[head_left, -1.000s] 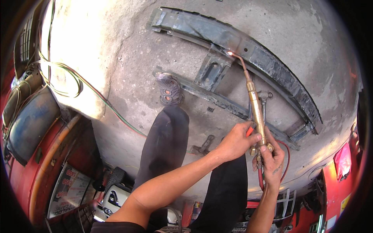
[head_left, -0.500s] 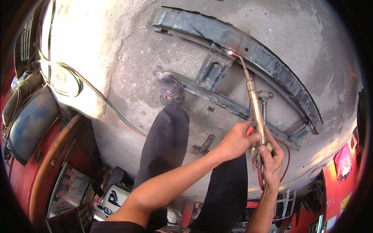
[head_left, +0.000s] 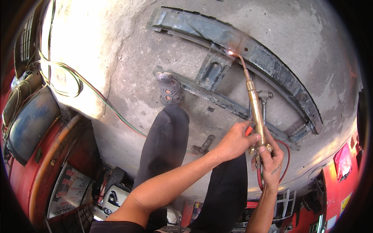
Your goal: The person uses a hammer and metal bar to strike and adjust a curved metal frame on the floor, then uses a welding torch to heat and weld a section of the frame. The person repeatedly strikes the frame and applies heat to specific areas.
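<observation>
A brass gas torch (head_left: 254,105) slants up from my hands, its bent copper tip glowing at the near edge of a long curved grey metal beam (head_left: 229,33). My right hand (head_left: 273,157) is closed around the torch's rear end, by the valve knobs (head_left: 269,148). My left hand (head_left: 240,140) is closed too, its thumb pressed against the torch body. A slim orange object (head_left: 249,129) sticks out of its fingers; its kind is hidden. A red hose (head_left: 260,176) runs down from the torch. The beam joins a bracket (head_left: 213,70) and a straight bar (head_left: 229,101).
My left shoe (head_left: 169,89) stands against the straight bar. A hammer (head_left: 264,101) lies by the torch, and another metal tool (head_left: 204,144) lies nearer my legs. Red and green hoses (head_left: 110,106) cross the concrete at left. Red car bodywork (head_left: 23,182) borders the left side.
The glow at the torch tip looks slightly larger and redder. Both hands and the beam have stayed in place.
</observation>
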The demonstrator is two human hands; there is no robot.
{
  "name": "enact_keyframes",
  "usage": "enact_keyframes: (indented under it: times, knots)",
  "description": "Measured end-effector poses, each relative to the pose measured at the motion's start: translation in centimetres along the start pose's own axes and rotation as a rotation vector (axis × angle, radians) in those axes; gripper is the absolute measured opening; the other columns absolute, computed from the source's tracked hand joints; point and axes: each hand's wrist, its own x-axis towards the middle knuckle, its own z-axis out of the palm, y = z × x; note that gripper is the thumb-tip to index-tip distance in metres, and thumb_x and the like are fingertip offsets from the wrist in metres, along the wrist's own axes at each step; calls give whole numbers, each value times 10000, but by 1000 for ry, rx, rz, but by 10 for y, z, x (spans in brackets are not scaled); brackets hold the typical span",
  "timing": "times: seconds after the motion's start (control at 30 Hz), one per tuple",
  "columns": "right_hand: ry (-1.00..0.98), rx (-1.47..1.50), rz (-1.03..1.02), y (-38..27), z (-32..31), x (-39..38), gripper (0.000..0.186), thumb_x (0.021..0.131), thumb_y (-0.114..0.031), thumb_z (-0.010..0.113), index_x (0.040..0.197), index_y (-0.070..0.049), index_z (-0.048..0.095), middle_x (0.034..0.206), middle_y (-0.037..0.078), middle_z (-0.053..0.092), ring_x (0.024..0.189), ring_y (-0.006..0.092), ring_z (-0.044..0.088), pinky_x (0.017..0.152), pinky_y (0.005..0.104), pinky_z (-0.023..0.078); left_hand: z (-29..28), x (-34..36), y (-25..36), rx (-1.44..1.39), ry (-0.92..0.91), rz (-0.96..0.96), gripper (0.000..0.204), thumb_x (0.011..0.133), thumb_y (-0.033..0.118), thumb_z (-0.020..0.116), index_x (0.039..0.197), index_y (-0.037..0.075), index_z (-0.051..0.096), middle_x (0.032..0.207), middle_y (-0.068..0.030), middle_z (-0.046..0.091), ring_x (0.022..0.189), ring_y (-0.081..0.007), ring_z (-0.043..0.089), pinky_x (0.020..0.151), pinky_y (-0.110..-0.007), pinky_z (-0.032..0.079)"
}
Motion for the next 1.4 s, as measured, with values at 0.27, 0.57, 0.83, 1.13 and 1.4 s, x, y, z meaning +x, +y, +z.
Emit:
enact_keyframes:
  times: [0.27,0.57,0.83,1.13,1.4]
  knots:
    - [18,20,-5,5,1,-2,499,965,-42,592,1452,40,520,801,69,642,524,100,575,446,239,464,0,1,-2,13,-1,2,282,995,186,670,1169,-28,612,759,-16,611,530,-72,498,460,-265,404]
    - [17,32,24,6,4,-2,514,952,-18,583,1461,22,521,837,62,640,539,94,569,457,238,462,0,0,-1,-6,4,-21,268,994,172,663,1162,-29,611,749,-16,606,526,-74,497,459,-268,402]
    - [27,24,42,10,7,-3,543,940,-15,573,1478,15,502,844,60,636,544,93,567,463,236,462,-2,-1,0,19,16,-33,226,992,163,655,1110,-26,620,731,-12,594,532,-74,501,468,-268,403]
    - [23,46,28,13,10,-4,562,931,-28,589,1480,35,489,856,67,634,553,98,566,466,242,461,-5,-2,3,48,22,-91,290,906,140,660,1115,-59,640,849,-143,682,799,-209,646,765,-385,515]
    - [24,59,24,15,11,-3,568,924,-28,587,1480,36,490,870,73,640,556,102,569,468,245,466,-5,0,-4,52,39,-101,292,904,164,672,1072,-74,646,839,-150,681,782,-214,647,742,-388,513]
